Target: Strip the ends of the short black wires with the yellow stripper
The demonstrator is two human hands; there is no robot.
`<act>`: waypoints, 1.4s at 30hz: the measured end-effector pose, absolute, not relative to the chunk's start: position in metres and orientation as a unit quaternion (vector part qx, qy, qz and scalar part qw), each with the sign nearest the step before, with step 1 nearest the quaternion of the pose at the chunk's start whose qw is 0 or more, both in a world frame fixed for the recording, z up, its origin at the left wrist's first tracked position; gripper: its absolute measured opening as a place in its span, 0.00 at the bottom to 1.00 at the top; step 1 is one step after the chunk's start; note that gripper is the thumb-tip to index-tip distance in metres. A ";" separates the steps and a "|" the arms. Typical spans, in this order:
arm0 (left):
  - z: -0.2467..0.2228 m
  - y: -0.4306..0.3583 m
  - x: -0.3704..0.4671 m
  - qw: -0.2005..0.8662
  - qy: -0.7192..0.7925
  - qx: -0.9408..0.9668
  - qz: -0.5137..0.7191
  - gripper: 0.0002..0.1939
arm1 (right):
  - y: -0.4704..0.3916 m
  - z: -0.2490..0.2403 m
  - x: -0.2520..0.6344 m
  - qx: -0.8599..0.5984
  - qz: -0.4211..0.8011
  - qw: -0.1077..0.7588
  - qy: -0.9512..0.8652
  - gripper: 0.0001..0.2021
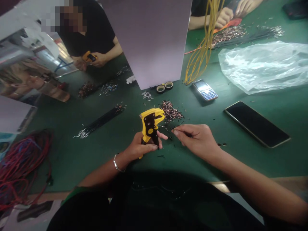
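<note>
My left hand [141, 147] is wrapped round the handles of a yellow and black wire stripper [151, 123], its jaws pointing up and to the right. To the right, my right hand [197, 138] pinches finger and thumb together; a thin dark bit shows at the fingertips, too small to name surely. Just beyond the tool's jaws is a heap of short copper-and-black wire pieces [170, 110]. Loose black scraps lie between my two hands. A bundle of black wires [101, 122] with bare ends rests to the left.
Behind the heap are two tape rolls [165, 86], a pale panel [154, 41] and a keypad phone [205, 89]. A smartphone [257, 123] and clear plastic bag [264, 67] lie right; yellow wires [202, 54] hang behind. Red cables [24, 163] fill the left. Other people work across the table.
</note>
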State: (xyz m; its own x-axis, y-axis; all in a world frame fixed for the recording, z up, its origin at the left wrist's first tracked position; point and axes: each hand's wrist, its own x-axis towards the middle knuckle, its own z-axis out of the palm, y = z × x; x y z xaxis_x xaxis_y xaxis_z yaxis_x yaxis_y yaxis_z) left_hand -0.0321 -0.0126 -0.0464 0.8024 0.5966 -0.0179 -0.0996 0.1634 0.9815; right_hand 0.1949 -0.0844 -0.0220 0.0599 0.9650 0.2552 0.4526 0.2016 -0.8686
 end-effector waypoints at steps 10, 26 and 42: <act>-0.037 -0.020 -0.026 0.690 0.236 0.657 0.189 0.16 | -0.091 -0.020 0.182 -0.527 0.221 0.463 -0.677 0.17; -0.046 -0.026 -0.024 0.585 0.286 0.728 0.213 0.13 | -0.092 -0.021 0.174 -0.509 0.236 0.460 -0.689 0.16; -0.042 -0.030 -0.023 0.566 0.370 0.714 0.180 0.17 | -0.092 -0.022 0.171 -0.509 0.295 0.447 -0.674 0.14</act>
State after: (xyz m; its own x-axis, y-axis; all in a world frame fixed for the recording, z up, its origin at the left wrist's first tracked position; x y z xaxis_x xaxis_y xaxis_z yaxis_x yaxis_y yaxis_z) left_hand -0.0231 -0.0298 -0.0416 0.6612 0.7324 -0.1625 0.3251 -0.0845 0.9419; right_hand 0.1713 -0.0915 -0.0222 -0.0827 0.9500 0.3012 0.4224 0.3071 -0.8528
